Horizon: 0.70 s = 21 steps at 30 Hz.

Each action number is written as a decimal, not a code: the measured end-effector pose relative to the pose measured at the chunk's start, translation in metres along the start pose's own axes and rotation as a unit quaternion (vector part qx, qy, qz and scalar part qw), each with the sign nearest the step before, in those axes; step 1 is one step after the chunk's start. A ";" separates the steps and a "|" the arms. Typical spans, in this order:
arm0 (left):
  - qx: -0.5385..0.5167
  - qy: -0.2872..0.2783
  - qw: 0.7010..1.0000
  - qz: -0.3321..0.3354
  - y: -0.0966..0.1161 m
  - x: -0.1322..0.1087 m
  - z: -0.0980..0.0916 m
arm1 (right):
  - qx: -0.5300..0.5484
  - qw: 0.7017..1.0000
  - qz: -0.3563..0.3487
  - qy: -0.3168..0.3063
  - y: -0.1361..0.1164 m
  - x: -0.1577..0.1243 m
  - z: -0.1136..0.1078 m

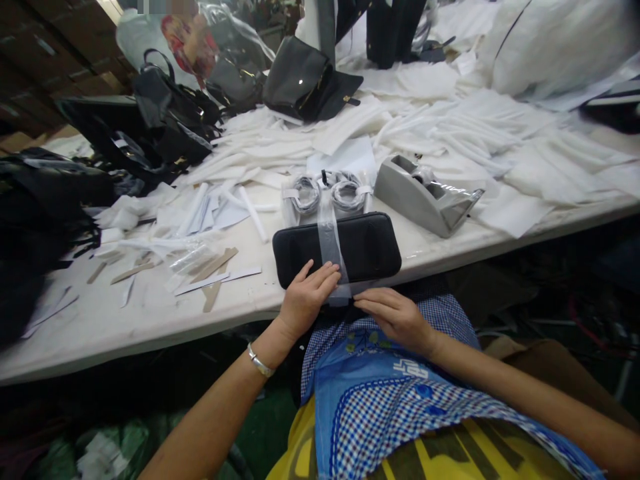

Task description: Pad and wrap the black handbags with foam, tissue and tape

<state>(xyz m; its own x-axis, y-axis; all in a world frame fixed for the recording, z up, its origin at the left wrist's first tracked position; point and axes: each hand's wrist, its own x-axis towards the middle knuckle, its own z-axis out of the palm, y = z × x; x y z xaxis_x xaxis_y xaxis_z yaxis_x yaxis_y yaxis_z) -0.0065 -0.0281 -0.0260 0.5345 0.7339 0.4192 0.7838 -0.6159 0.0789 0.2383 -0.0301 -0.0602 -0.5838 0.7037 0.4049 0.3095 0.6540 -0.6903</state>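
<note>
- Left hand [311, 293]: flat, fingers parted, on case [373, 245].
- Right hand [397, 319]: fingers together, by near end of tape [329, 239]; grip unclear.
- Case: at table [165, 320] edge, before coils [314, 200].
- Done, apparently: tape across case.
- Remaining, seemingly: near end, unfastened.

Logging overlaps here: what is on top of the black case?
A translucent strip runs across the black case; the left hand touches the case's near side. The surface beneath the hand is hidden.

Pale table [150, 323] with black case [363, 247], grey tape dispenser [413, 203], brown strips [215, 267] and loose white sheets [435, 130] on top.
</note>
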 end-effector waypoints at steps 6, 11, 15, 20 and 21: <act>0.014 -0.010 1.000 0.007 -0.003 -0.003 0.002 | 0.295 0.905 0.305 0.023 0.013 -0.009 0.057; 0.020 -0.010 1.000 0.004 -0.003 -0.002 0.001 | 0.366 0.862 0.350 -0.008 0.008 0.005 0.068; 0.005 -0.007 1.000 -0.011 0.000 0.000 0.000 | 0.410 0.827 0.382 -0.036 -0.023 0.001 0.049; -0.002 -0.003 1.000 -0.030 0.006 0.002 -0.002 | 0.502 0.750 0.429 -0.036 -0.052 0.003 0.036; -0.002 -0.003 0.999 -0.032 0.006 0.002 -0.002 | 0.506 0.746 0.432 -0.033 -0.055 0.004 0.035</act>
<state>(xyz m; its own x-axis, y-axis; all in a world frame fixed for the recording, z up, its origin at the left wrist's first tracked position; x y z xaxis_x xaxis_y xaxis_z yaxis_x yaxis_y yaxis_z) -0.0013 -0.0314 -0.0225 0.4844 0.7737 0.4084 0.8155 -0.5683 0.1094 0.1929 -0.0729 -0.0415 -0.5402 0.7040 -0.4610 -0.1132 -0.6036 -0.7892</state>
